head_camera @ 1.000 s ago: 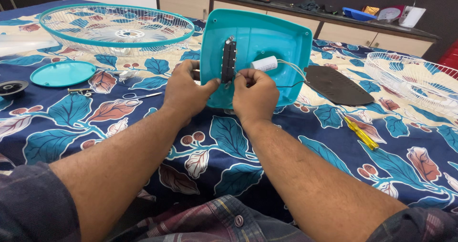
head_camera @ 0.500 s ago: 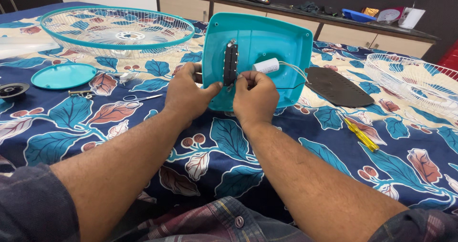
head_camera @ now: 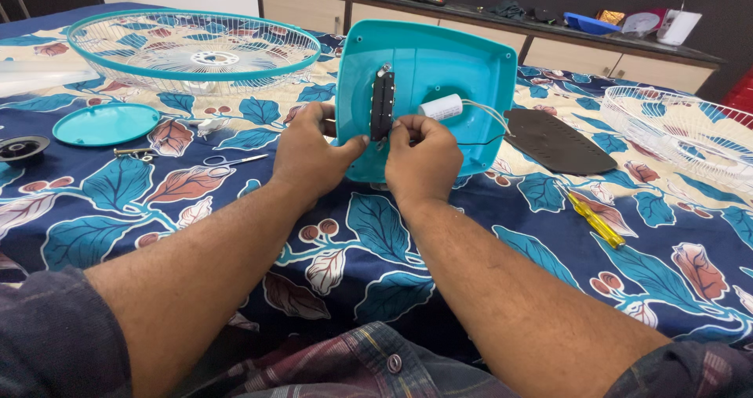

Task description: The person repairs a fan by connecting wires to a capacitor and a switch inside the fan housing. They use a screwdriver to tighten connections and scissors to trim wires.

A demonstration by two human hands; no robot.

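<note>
— Why is that square turquoise plastic base shell (head_camera: pixel 439 76) tipped up on its edge?

— So its hollow inside faces me. My left hand (head_camera: pixel 310 151) grips its left rim to prop it, thumb beside the narrow black switch block (head_camera: pixel 382 104) mounted upright in the middle of the shell.

— And the other hand?

— My right hand (head_camera: pixel 423 159) is pinched closed just right of that block; what the fingertips hold I cannot tell. The white cylindrical capacitor (head_camera: pixel 441 106) sits just above it, inside the shell.

— The tools?

— The yellow-handled screwdriver (head_camera: pixel 594 219) lies right of the shell on the leaf-patterned blue cloth (head_camera: pixel 196 218); the flat black plate (head_camera: pixel 558 141) rests beside the shell's right edge.
</note>
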